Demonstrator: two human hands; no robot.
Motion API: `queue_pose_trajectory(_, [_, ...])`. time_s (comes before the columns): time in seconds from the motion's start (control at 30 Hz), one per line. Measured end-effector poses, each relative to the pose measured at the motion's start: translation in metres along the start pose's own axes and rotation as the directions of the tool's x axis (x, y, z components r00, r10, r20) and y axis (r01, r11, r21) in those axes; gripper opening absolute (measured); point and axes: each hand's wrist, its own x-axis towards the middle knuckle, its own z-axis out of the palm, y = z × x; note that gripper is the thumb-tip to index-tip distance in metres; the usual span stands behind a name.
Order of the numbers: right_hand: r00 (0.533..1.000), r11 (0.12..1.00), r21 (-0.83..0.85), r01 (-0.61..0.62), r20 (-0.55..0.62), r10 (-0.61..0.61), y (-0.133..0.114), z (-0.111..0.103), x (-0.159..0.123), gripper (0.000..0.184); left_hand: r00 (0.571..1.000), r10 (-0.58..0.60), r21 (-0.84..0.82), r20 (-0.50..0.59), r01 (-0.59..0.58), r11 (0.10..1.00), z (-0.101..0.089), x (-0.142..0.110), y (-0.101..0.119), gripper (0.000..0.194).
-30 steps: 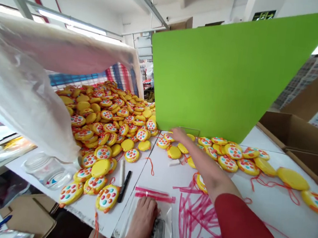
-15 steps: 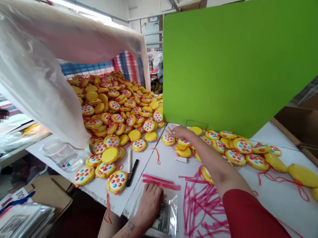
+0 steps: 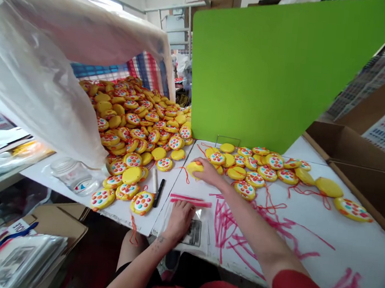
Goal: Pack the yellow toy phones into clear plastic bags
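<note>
My right hand (image 3: 205, 170) has its fingers wrapped round a yellow oval toy (image 3: 194, 168), plain side up, just above the white table. An orange cord hangs from that toy toward the left. My left hand (image 3: 180, 218) lies flat on a clear plastic bag (image 3: 202, 216) at the table's front edge, fingers near its pink strip (image 3: 191, 201). A dark printed picture shows through the bag beside the hand. Behind my right hand lies a group of similar toys (image 3: 268, 172), several with coloured dots on a white face.
A big heap of yellow toys (image 3: 140, 120) spills from a white sack (image 3: 61, 52). Near it are a black marker (image 3: 159, 193), a white pen (image 3: 154, 180) and a clear jar (image 3: 74, 175). Pink strips (image 3: 238, 231) litter the table. A green board (image 3: 254, 77) stands behind; cardboard boxes (image 3: 354, 179) are right.
My right hand has come nearer and left from the back group, now with a yellow toy in it. My left hand stays on the bag. The view has shifted.
</note>
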Motion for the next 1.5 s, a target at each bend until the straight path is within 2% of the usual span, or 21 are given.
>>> queue_pose_trajectory(0.07, [0.990, 0.934, 0.356, 0.022, -0.137, 0.029, -0.004, -0.007, -0.047, 0.037, 0.996, -0.058, -0.119, -0.066, 0.050, 0.992, 0.003, -0.001, -0.004, 0.028])
queue_pose_trajectory(0.1, [0.985, 0.861, 0.508, 0.026, -0.160, 0.064, -0.006, -0.007, -0.070, 0.036, 0.992, -0.086, -0.165, -0.094, 0.070, 0.984, 0.004, -0.001, -0.005, 0.040])
queue_pose_trajectory(0.17, [0.980, 0.712, 0.702, -0.007, -0.135, 0.143, -0.009, -0.004, -0.106, 0.040, 0.989, -0.101, -0.197, -0.111, 0.078, 0.977, 0.004, -0.002, -0.006, 0.057])
queue_pose_trajectory(0.23, [0.960, 0.602, 0.798, -0.026, -0.148, 0.238, -0.010, 0.005, -0.128, 0.041, 0.998, -0.036, -0.138, -0.053, 0.028, 0.990, 0.002, -0.003, -0.003, 0.050])
queue_pose_trajectory(0.3, [0.914, 0.575, 0.818, -0.007, -0.228, 0.336, -0.008, 0.016, -0.133, 0.040, 0.998, 0.058, -0.033, 0.034, -0.057, 0.998, -0.002, -0.003, 0.001, 0.032])
queue_pose_trajectory(0.37, [0.871, 0.609, 0.793, -0.008, -0.293, 0.394, -0.005, 0.027, -0.127, 0.041, 0.988, 0.129, 0.048, 0.089, -0.133, 0.990, -0.006, -0.003, 0.005, 0.026])
queue_pose_trajectory(0.43, [0.866, 0.663, 0.746, -0.063, -0.289, 0.407, 0.000, 0.036, -0.117, 0.044, 0.982, 0.163, 0.086, 0.099, -0.172, 0.981, -0.007, -0.004, 0.008, 0.024])
queue_pose_trajectory(0.53, [0.891, 0.770, 0.620, -0.152, -0.251, 0.378, 0.004, 0.045, -0.104, 0.046, 0.982, 0.171, 0.106, 0.074, -0.179, 0.978, -0.005, -0.004, 0.007, 0.021])
queue_pose_trajectory(0.6, [0.920, 0.834, 0.527, -0.165, -0.222, 0.323, 0.006, 0.049, -0.100, 0.044, 0.991, 0.134, 0.096, 0.025, -0.136, 0.986, -0.003, -0.003, 0.005, 0.013])
queue_pose_trajectory(0.73, [0.975, 0.884, 0.440, -0.157, -0.075, 0.210, 0.006, 0.061, -0.100, 0.033, 0.995, 0.072, 0.028, -0.071, -0.070, 0.997, -0.003, -0.002, 0.003, 0.007])
queue_pose_trajectory(0.8, [0.987, 0.903, 0.400, -0.160, 0.040, 0.157, 0.004, 0.064, -0.101, 0.026, 0.994, 0.079, 0.024, -0.081, -0.078, 0.997, -0.004, -0.001, 0.004, 0.008])
queue_pose_trajectory(0.87, [0.989, 0.943, 0.300, -0.147, 0.077, 0.130, 0.001, 0.063, -0.103, 0.028, 0.994, 0.075, 0.036, -0.077, -0.073, 0.997, -0.005, -0.001, 0.005, 0.011])
queue_pose_trajectory(0.93, [0.981, 0.974, 0.127, -0.189, -0.014, 0.192, 0.000, 0.056, -0.108, 0.030, 0.995, 0.054, 0.037, -0.081, -0.051, 0.998, -0.006, -0.001, 0.006, 0.013])
queue_pose_trajectory(0.97, [0.964, 0.967, 0.039, -0.251, -0.078, 0.254, 0.000, 0.052, -0.111, 0.030, 0.995, 0.043, 0.031, -0.092, -0.040, 0.999, -0.007, -0.001, 0.006, 0.012])
queue_pose_trajectory(1.0, [0.939, 0.945, -0.025, -0.326, -0.125, 0.321, -0.001, 0.048, -0.115, 0.031, 0.994, 0.036, 0.019, -0.106, -0.034, 0.999, -0.008, 0.000, 0.006, 0.011])
queue_pose_trajectory(1.07, [0.893, 0.893, -0.084, -0.443, -0.132, 0.430, -0.001, 0.043, -0.124, 0.034, 0.993, 0.039, -0.035, -0.110, -0.043, 0.998, -0.010, 0.004, 0.005, 0.008])
queue_pose_trajectory(1.17, [0.887, 0.886, -0.068, -0.460, -0.089, 0.453, -0.001, 0.048, -0.135, 0.034, 1.000, 0.023, -0.200, 0.014, -0.020, 0.980, -0.017, 0.013, 0.002, 0.007])
queue_pose_trajectory(1.23, [0.894, 0.902, -0.005, -0.432, -0.136, 0.427, -0.001, 0.057, -0.139, 0.039, 0.991, 0.007, -0.295, 0.135, 0.034, 0.955, -0.023, 0.018, -0.001, 0.007])
queue_pose_trajectory(1.3, [0.886, 0.907, 0.100, -0.409, -0.196, 0.421, -0.001, 0.066, -0.141, 0.047, 0.977, 0.015, -0.333, 0.212, 0.058, 0.941, -0.029, 0.022, -0.002, 0.006])
queue_pose_trajectory(1.4, [0.869, 0.896, 0.252, -0.366, -0.252, 0.426, -0.002, 0.076, -0.141, 0.052, 0.973, 0.031, -0.320, 0.227, 0.044, 0.946, -0.035, 0.024, 0.000, 0.006])
queue_pose_trajectory(1.5, [0.840, 0.873, 0.385, -0.298, -0.328, 0.432, -0.008, 0.080, -0.139, 0.047, 0.972, -0.020, -0.276, 0.234, 0.086, 0.957, -0.039, 0.023, 0.010, 0.006])
